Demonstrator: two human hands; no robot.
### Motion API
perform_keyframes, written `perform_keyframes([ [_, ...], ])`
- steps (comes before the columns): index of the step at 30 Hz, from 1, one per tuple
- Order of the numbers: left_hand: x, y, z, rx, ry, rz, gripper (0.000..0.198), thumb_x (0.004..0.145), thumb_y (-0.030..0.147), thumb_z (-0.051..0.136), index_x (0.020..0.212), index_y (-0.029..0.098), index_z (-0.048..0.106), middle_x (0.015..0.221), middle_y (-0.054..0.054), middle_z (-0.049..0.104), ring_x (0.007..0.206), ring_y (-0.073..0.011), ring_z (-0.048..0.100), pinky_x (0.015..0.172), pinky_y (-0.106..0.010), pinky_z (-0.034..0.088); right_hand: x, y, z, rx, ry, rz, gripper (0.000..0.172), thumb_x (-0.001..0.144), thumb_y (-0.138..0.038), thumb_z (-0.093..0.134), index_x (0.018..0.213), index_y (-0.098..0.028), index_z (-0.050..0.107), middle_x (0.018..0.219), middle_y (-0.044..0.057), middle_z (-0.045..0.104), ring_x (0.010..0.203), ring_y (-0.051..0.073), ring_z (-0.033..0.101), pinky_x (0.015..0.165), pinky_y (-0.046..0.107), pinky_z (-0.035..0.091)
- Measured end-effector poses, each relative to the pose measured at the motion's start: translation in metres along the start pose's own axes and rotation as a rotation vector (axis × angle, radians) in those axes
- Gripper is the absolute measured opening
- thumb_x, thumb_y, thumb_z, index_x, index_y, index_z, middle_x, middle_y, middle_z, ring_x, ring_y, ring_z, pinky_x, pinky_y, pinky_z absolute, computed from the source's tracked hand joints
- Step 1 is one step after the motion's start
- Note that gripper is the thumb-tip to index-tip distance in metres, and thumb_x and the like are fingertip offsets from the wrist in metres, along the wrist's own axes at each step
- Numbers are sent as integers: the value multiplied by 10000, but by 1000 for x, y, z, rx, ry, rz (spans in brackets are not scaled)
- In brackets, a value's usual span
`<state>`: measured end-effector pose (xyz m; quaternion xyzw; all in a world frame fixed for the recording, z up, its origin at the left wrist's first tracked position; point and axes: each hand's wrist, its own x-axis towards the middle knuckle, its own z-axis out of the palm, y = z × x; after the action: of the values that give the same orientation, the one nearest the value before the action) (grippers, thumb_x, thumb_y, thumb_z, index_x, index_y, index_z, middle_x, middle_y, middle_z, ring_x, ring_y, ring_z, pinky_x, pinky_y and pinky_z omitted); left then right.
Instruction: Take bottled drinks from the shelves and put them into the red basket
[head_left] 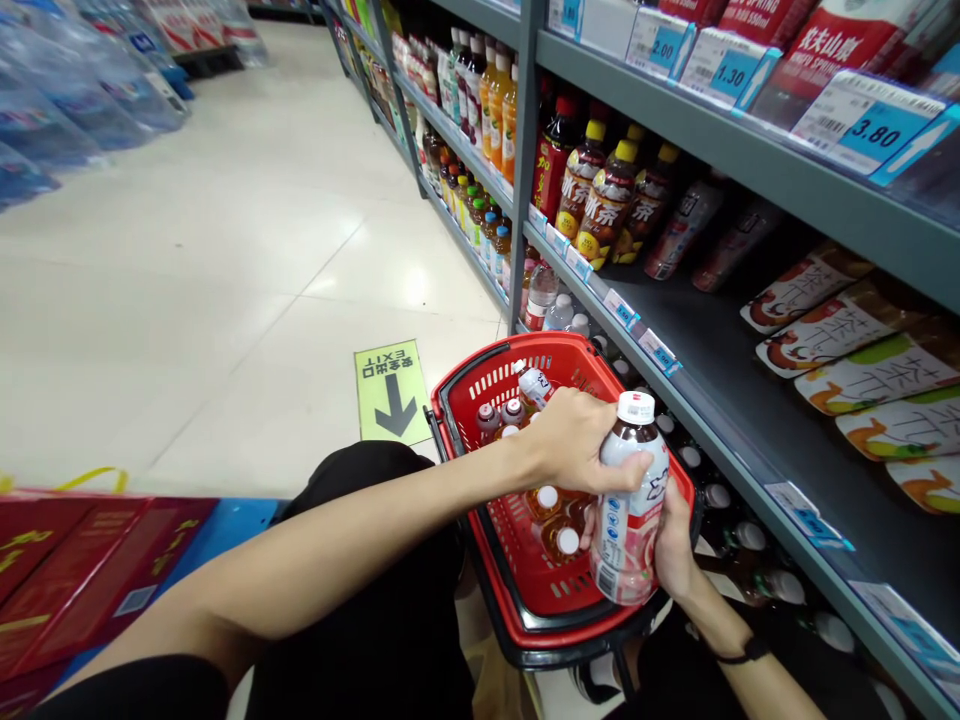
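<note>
A drink bottle [628, 545] with a white cap and a pink-and-white label is held upright, slightly tilted, over the near right part of a red shopping basket [517, 590]. My left hand [574, 435] reaches across and closes around the bottle's upper part, below the cap. Against its lower right side, my right hand [675, 540] grips it too, with fingertips showing at the left edge. Inside the basket are several bottles, among them a white-capped bottle of amber drink [559, 530] and a pale-labelled bottle [534, 385] lying tilted at the far end.
Grey shelving [637, 310] runs along the right, with iced tea bottles [604, 205] standing and labelled bottles [847, 330] lying flat. A green exit sticker [390, 390] marks the floor. Red boxes [82, 580] stand at lower left; wrapped water packs [82, 90] are farther off.
</note>
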<state>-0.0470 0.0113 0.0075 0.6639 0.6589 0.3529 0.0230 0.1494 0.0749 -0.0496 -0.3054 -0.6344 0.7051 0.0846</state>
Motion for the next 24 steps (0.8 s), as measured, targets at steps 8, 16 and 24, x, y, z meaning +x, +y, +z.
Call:
perform_keyframes([
  [8,-1,1,2,40,1,-41,488,842,649,415,613,223,487,481,-5,506,421,-153,502,452,-294,322,-1,3,-1,-5,16,0,947,960,-827,102,1206,-205,772,800,126,778,823,354,758,738,465,615],
  [16,0,3,1,12,-14,-71,490,825,660,404,608,227,482,468,-3,468,426,-146,456,465,-289,285,-1,-3,0,-1,50,-26,905,957,-830,173,1175,-201,786,823,135,788,922,378,760,766,478,616],
  [24,-1,4,0,28,-50,-97,505,834,667,408,607,223,492,492,-14,505,441,-150,482,468,-292,328,-1,-9,2,-14,55,-37,887,970,-797,168,1202,-196,776,810,135,786,950,386,759,757,484,617],
])
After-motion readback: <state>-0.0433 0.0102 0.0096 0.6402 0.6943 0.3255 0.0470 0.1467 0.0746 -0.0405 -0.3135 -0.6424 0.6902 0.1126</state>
